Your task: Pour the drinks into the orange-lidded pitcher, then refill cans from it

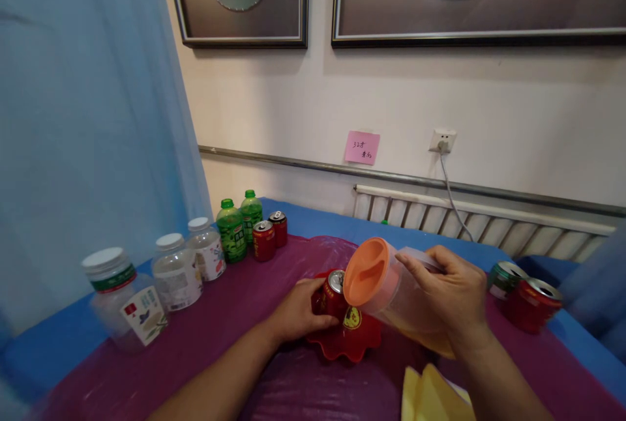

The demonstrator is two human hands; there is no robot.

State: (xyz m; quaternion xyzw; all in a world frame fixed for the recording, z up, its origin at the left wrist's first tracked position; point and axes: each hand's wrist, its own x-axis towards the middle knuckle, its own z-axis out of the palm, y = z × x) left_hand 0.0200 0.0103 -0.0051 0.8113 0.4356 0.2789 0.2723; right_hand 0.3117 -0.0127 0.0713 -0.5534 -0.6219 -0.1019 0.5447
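My left hand [304,311] is wrapped round a red drink can [335,296], which stands upright in a red dish with a wavy rim [348,348]. By its handle my right hand [452,287] grips a clear plastic pitcher [408,307] with an orange lid [370,271]. The pitcher is tilted to the left, its lid close beside the can's top. Some yellowish liquid lies low in the pitcher. Whether any liquid runs out of the spout I cannot tell. Below the pitcher lies a folded yellow cloth [430,395].
Clear jars with white lids [176,271] stand at the left. Behind them are two green bottles [232,232] and two red cans [264,242]. More cans [535,304] stand at the right. Purple plastic sheeting [215,343] covers part of the blue tabletop [313,212].
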